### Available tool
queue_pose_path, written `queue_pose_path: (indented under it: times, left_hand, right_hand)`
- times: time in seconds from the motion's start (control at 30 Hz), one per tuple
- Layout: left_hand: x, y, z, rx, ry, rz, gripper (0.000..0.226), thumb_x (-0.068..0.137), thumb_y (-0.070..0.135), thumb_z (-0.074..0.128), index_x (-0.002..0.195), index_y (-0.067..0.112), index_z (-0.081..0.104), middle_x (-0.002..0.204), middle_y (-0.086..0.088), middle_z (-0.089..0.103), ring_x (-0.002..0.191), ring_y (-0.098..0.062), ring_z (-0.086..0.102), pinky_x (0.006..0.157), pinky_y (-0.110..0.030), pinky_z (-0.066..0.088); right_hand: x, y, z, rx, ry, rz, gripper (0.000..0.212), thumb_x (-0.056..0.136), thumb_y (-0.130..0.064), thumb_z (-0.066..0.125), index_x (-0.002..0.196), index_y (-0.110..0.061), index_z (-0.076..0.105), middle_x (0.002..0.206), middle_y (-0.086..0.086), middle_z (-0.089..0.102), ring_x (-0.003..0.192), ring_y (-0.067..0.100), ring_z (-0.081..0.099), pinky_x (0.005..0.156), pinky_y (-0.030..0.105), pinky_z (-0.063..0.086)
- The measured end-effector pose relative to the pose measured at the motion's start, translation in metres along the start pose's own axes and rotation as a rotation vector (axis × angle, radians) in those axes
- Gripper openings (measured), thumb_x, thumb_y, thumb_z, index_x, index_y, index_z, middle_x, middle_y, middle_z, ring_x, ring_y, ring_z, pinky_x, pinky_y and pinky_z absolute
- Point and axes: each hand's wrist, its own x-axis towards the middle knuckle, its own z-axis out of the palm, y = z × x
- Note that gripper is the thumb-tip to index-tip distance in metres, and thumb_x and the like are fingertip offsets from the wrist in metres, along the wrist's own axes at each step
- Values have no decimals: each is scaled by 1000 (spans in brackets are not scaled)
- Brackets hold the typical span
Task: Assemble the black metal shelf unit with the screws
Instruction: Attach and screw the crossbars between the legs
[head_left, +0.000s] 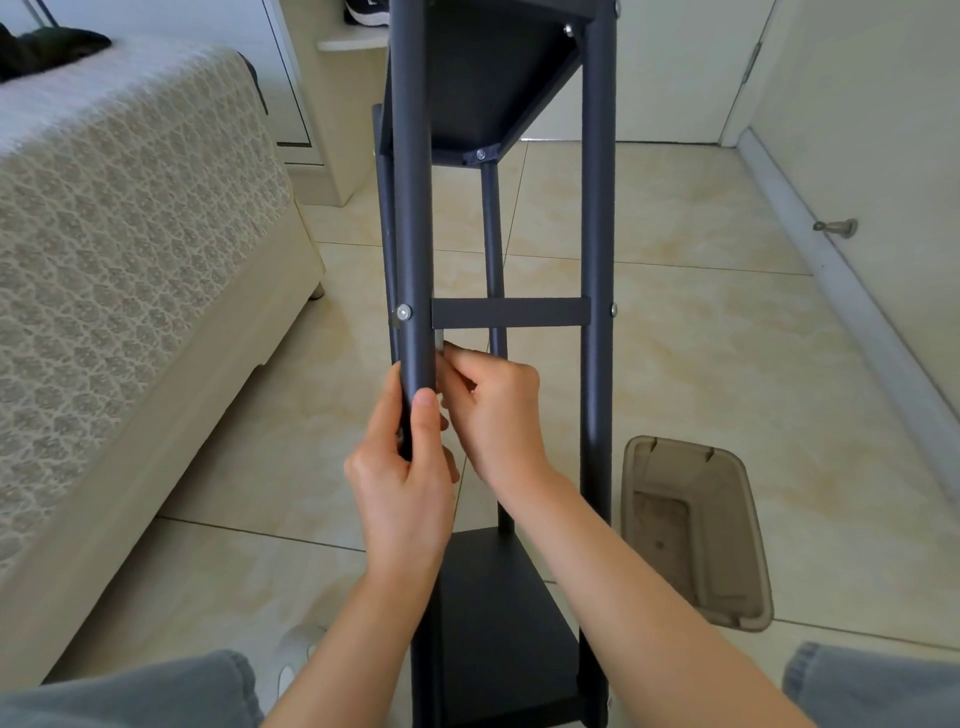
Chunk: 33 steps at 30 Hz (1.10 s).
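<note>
The black metal shelf unit (595, 208) lies tilted away from me, its round posts running up the middle of the view. A silver screw (403, 312) sits in the left post next to the crossbar (511, 312). My left hand (402, 473) grips the left post from below, thumb on its front. My right hand (491, 410) sits just right of that post, below the crossbar, its fingers pinching a small silver metal piece (439, 345) against the post's inner side. A black shelf panel (498, 613) lies between my forearms.
A bed with a patterned cover (130, 249) fills the left side. A translucent brown plastic bin (696, 530) stands on the tiled floor to the right of the unit. A white wall with a doorstop (836, 227) runs along the right; my knees frame the bottom corners.
</note>
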Motion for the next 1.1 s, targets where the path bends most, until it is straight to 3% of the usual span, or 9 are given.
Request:
queue_pose_path:
  times: [0.07, 0.13, 0.3, 0.47, 0.57, 0.7, 0.8, 0.97, 1.1]
  left_hand:
    - [0, 0, 0, -7, 6, -1, 31, 107, 26, 45, 127, 10, 63, 65, 3, 56, 46, -16, 46, 42, -24, 41]
    - [0, 1, -1, -7, 12, -2, 32, 106, 29, 46, 125, 11, 64, 66, 3, 56, 47, -16, 47, 43, -24, 41]
    - [1, 5, -3, -18, 5, -1, 34, 103, 35, 46, 127, 21, 65, 67, 3, 55, 48, -18, 47, 43, -26, 43]
    - [1, 4, -3, 7, 5, 8, 30, 108, 26, 47, 130, 16, 64, 67, 1, 54, 48, -18, 47, 44, -26, 44]
    - [0, 2, -3, 18, 7, 5, 29, 107, 27, 47, 123, 10, 65, 65, -3, 53, 47, -15, 47, 44, -24, 43]
    - [-1, 2, -3, 22, 7, 5, 30, 107, 27, 47, 121, 8, 65, 66, -4, 53, 47, -14, 47, 44, -23, 42]
    - [-1, 4, -2, 3, -5, 14, 28, 108, 27, 47, 128, 20, 65, 70, -3, 55, 48, -16, 48, 43, -26, 43]
    - [-3, 5, -1, -2, -11, 44, 29, 107, 28, 47, 129, 23, 64, 72, -3, 55, 47, -19, 46, 42, -25, 42]
    - [-2, 5, -1, 0, -14, 42, 32, 105, 31, 46, 129, 22, 64, 72, -4, 56, 51, -31, 48, 44, -27, 44]
  right_hand:
    - [1, 2, 4, 29, 8, 18, 31, 97, -18, 61, 68, -9, 65, 55, -15, 53, 51, 5, 55, 52, 15, 41]
    - [2, 3, 6, 33, 17, 28, 32, 98, -19, 61, 68, -9, 64, 55, -18, 50, 51, 6, 54, 53, 16, 42]
    - [0, 1, 4, 12, 0, 7, 28, 97, -15, 61, 70, -6, 66, 57, -4, 59, 52, 11, 53, 55, 28, 49]
    - [-5, -5, -13, 17, -103, 124, 23, 96, -13, 61, 74, -12, 68, 57, -9, 57, 55, 7, 55, 56, 14, 43]
    - [-2, -14, -21, 43, -144, 175, 23, 96, -14, 60, 79, -4, 72, 58, 5, 59, 54, 10, 50, 58, 27, 46]
    - [3, -22, -28, 74, -133, 177, 30, 96, -14, 60, 73, 3, 69, 56, 15, 52, 54, 25, 47, 56, 32, 41]
    - [6, -24, -31, 29, -138, 171, 32, 96, -15, 60, 71, 2, 68, 55, 14, 53, 50, 18, 45, 54, 23, 40]
    - [8, -24, -30, -28, -155, 124, 34, 96, -17, 62, 67, -1, 68, 56, 9, 59, 53, 18, 54, 58, 25, 47]
    - [6, -18, -26, -41, -109, 87, 35, 97, -18, 62, 64, -5, 67, 55, 4, 62, 49, 11, 52, 52, 15, 41]
